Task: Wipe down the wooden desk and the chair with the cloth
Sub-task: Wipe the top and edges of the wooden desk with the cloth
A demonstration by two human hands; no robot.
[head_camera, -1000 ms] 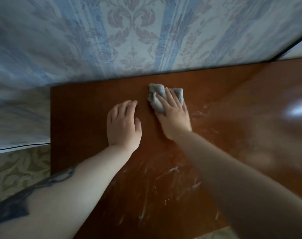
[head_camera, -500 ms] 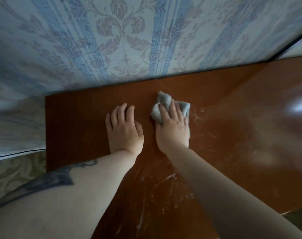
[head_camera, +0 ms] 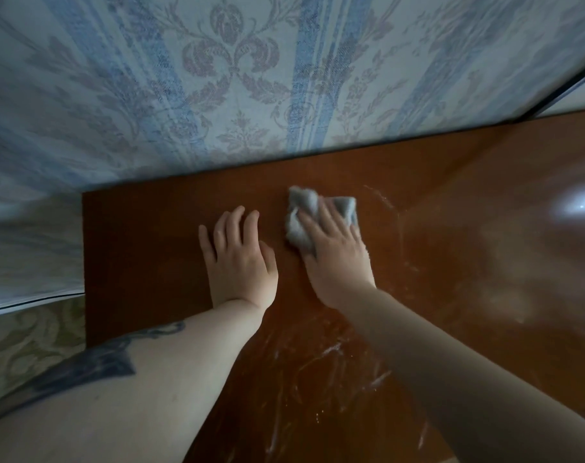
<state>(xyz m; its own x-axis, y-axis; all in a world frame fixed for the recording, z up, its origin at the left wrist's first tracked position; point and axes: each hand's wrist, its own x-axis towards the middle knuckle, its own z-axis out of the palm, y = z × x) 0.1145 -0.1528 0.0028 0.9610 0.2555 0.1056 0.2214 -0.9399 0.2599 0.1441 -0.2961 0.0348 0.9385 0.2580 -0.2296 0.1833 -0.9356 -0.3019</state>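
one wooden desk [head_camera: 451,212], one grey cloth [head_camera: 299,225], two hands: left hand [head_camera: 239,259], right hand [head_camera: 334,259].

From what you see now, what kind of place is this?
Probably a room in a home: patterned wallpaper behind a wooden desk, patterned floor at the left, and a hand pressing a cloth on the desk.

A glossy reddish-brown wooden desk [head_camera: 144,248] against a wall bears a crumpled grey cloth [head_camera: 301,225], two hands and whitish streaks, possibly dust.
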